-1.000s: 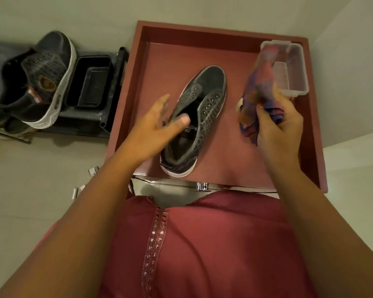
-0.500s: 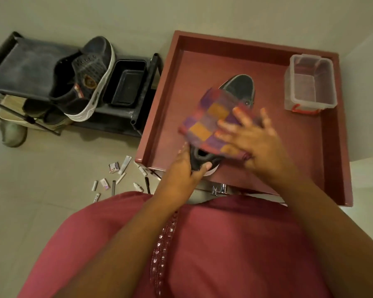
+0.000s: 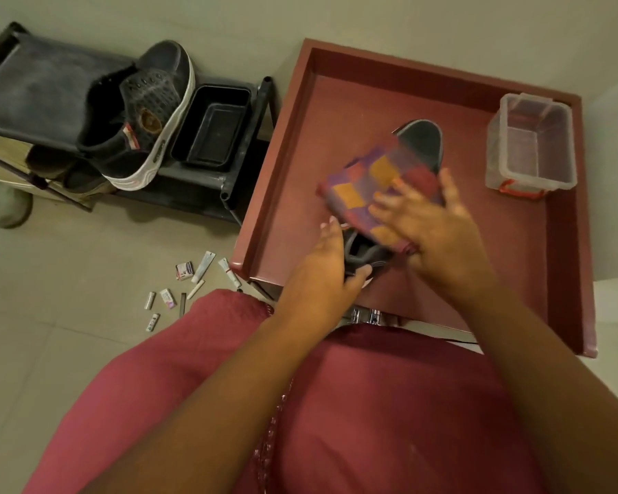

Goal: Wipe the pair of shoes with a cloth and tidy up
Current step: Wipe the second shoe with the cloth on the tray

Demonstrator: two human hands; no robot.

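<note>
A floor of pale beige tiles (image 3: 68, 279) is seen throughout, under soft, even light. A dark metal rack (image 3: 43, 83) with a fabric shelf is set at the upper left, and a black rectangular tub (image 3: 213, 126) is placed on it. A reddish-brown bench (image 3: 564, 279) with raised edges is seen to the right. Small tubes and packets (image 3: 184, 283) are scattered on the tiles between them.

Checked cloth (image 3: 375, 194) now flat over shoe (image 3: 421, 140) under right hand (image 3: 432, 222).
</note>
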